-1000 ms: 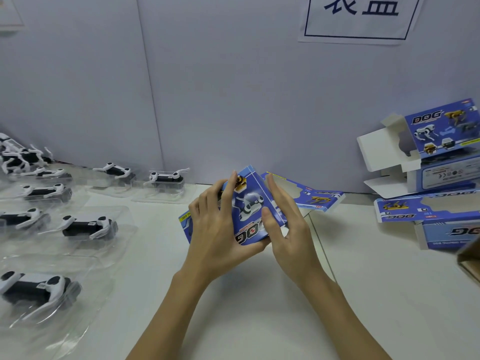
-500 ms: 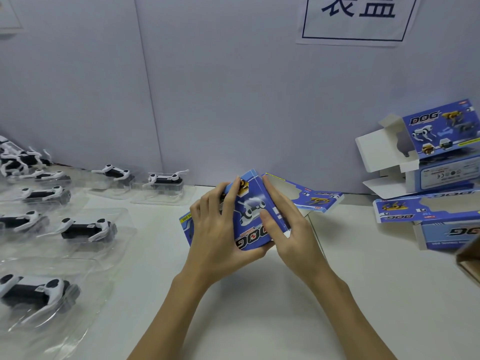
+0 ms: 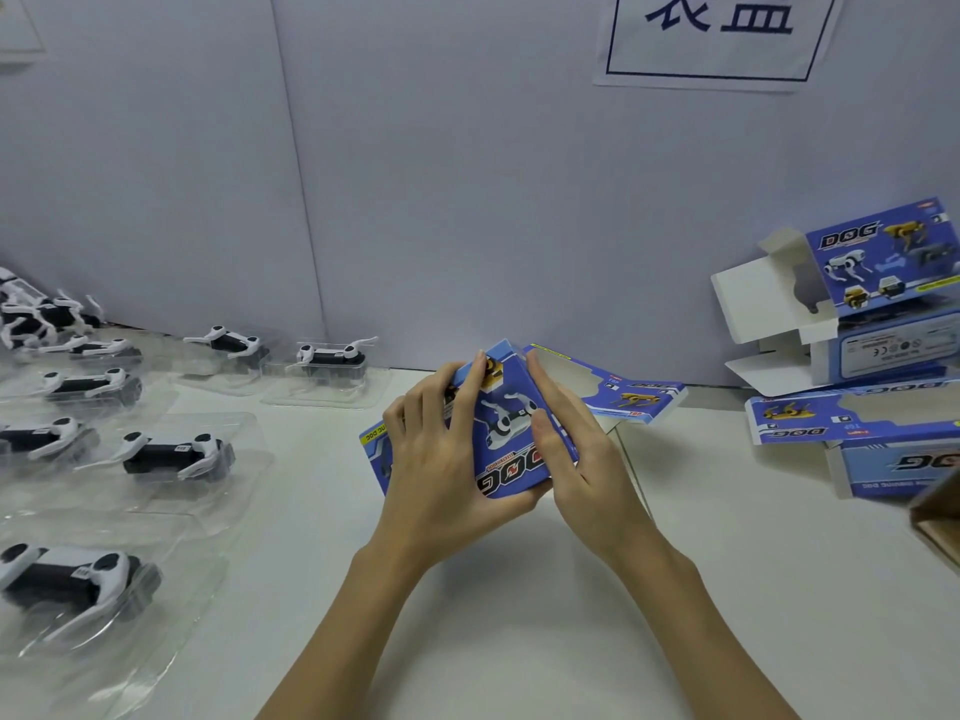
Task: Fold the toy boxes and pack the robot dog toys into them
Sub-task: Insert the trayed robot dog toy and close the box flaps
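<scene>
**Box in both hands, dogs lined up at the left**

Dogs first, down the left side of the frame: robot dog toys in clear plastic trays, spread over the white desk. One robot dog toy sits at the lower left, another just above it, and more run up toward the upper left, with a pair against the grey wall.

Centre frame now, and here is the action: the left hand grips the blue toy box from its left side, fingers laid over the printed face and thumb tucked beneath the near edge. The right hand comes in from the right, fingers lying straight along the box's right edge, thumb pressed on the printed face. The box is tilted, its "DOG" lettering upside down toward the camera.

Just behind the right hand, a second box lies on the desk, flap open.

Over to the right edge: a stack of boxes with white flaps open. Upper right, a paper sign is fixed to the wall.
</scene>
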{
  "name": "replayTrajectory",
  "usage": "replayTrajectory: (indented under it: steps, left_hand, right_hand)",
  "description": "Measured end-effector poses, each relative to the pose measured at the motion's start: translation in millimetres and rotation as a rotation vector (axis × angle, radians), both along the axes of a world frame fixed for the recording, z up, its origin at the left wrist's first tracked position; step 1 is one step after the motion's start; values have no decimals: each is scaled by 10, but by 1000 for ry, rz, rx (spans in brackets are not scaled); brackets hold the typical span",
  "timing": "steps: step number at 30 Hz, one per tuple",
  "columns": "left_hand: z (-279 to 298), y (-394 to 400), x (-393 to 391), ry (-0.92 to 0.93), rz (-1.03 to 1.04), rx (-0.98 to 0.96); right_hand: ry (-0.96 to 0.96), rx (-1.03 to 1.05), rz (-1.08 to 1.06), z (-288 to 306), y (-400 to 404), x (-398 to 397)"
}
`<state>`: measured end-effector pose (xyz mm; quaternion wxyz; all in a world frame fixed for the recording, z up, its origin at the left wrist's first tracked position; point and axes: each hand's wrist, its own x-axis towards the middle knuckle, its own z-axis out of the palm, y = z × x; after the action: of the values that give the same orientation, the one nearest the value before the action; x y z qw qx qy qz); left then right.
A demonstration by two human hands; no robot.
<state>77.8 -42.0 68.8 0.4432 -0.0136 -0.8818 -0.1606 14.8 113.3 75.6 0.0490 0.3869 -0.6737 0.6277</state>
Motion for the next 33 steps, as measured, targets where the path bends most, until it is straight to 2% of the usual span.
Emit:
replayTrajectory:
  steps: [8, 20, 27, 29, 33]
  left_hand:
    - [0, -59, -8, 15, 34, 79]
    - [-8, -35, -28, 35, 34, 70]
    - [-29, -41, -68, 37, 20, 64]
    - [-40, -78, -84, 43, -3, 81]
    - [-97, -162, -84, -9, -9, -38]
  right_hand:
    - [129, -82, -97, -93, -78, 13]
    - [96, -150, -39, -95, -121, 15]
    - [25, -114, -23, -80, -75, 7]
    - [70, -90, -47, -96, -74, 0]
    - [23, -150, -90, -102, -92, -47]
